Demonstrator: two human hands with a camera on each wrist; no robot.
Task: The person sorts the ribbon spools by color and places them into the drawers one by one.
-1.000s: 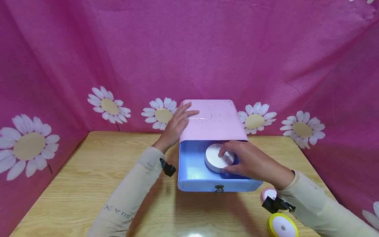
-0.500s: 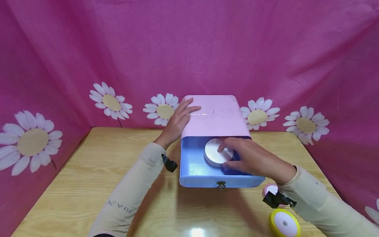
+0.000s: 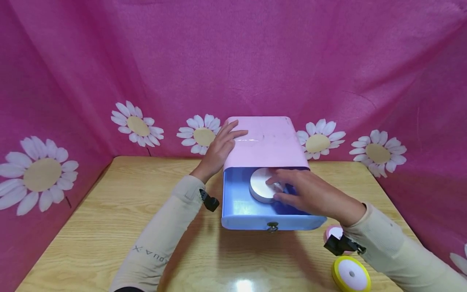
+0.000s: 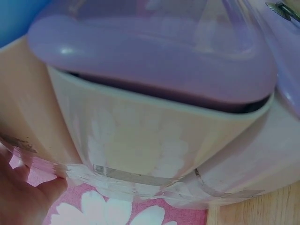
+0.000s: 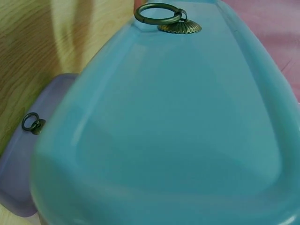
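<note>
White disc, pink-and-blue drawer box

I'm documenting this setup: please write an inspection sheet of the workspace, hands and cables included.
Surface: rectangular light-brown wood-grain table.
Job's things: glossy pink rounded box with an open, glossy blue rectangular drawer; flat round white disc inside, material unclear.
Clutter: yellow-rimmed round white disc; pink-rimmed round white disc, partly hidden.
Hands: left hand rests on the box; right hand over the drawer, fingers at the white disc, grip unclear.
Cables: nothing seen.
Surroundings: magenta fabric backdrop printed with white daisies.
</note>
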